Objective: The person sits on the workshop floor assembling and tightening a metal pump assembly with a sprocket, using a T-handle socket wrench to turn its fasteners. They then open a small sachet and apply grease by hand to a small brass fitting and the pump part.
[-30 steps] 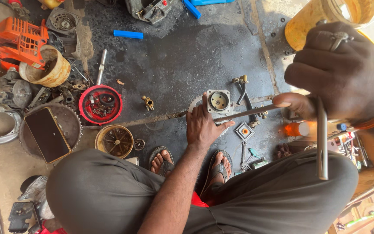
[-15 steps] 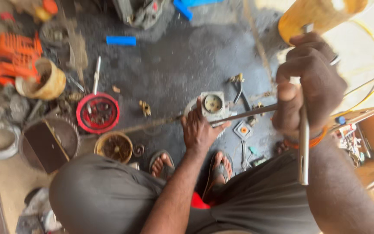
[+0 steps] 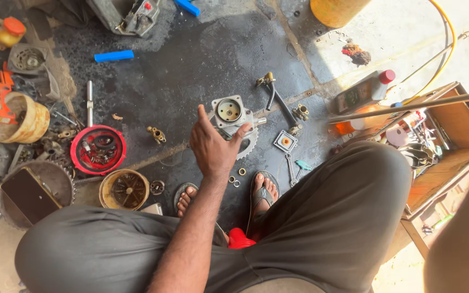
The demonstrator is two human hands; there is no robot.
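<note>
One hand, the left (image 3: pixel 213 149), has lifted off the carburetor (image 3: pixel 230 113), fingers open; the rod (image 3: pixel 408 106) has swung right, its hand out of view.

I see my left hand (image 3: pixel 213 146) stretched out over the dark oily floor (image 3: pixel 191 76), its fingers (image 3: pixel 240 133) touching a grey metal engine part (image 3: pixel 232 114) with a round opening on top and a toothed wheel (image 3: pixel 248 145) beside it. Just left lies a small brass fitting (image 3: pixel 157 134), then a red round cover (image 3: pixel 97 150) full of small parts. Small rings (image 3: pixel 236 177) lie near my sandalled foot (image 3: pixel 261 190). A long metal rod (image 3: pixel 408 107) crosses the right side; the hand holding it is out of sight.
</note>
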